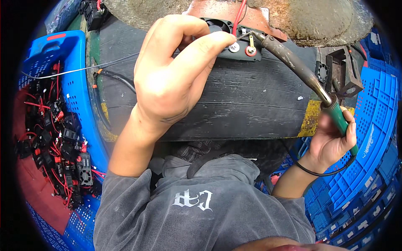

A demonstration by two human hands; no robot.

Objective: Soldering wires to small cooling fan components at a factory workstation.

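My right hand [328,140] is wrapped round the green handle of a soldering iron [295,62]. Its metal shaft reaches up and left to a small black fan unit [242,55]. The iron's tip is at a metal terminal beside a brass-coloured lug; whether they touch is too small to tell. Over the unit's left part, my left hand [173,67] pinches a thin solder wire [244,36] between thumb and finger, its end close to the tip. A red wire [239,16] rises from the unit. My left hand hides part of the fan.
A blue crate [77,54] at left holds many black fan units with red wires. A grey strand [100,65] and a black cable [119,77] cross the dark bench [251,108]. At right are a metal bracket [349,90] and blue perforated crates [377,108].
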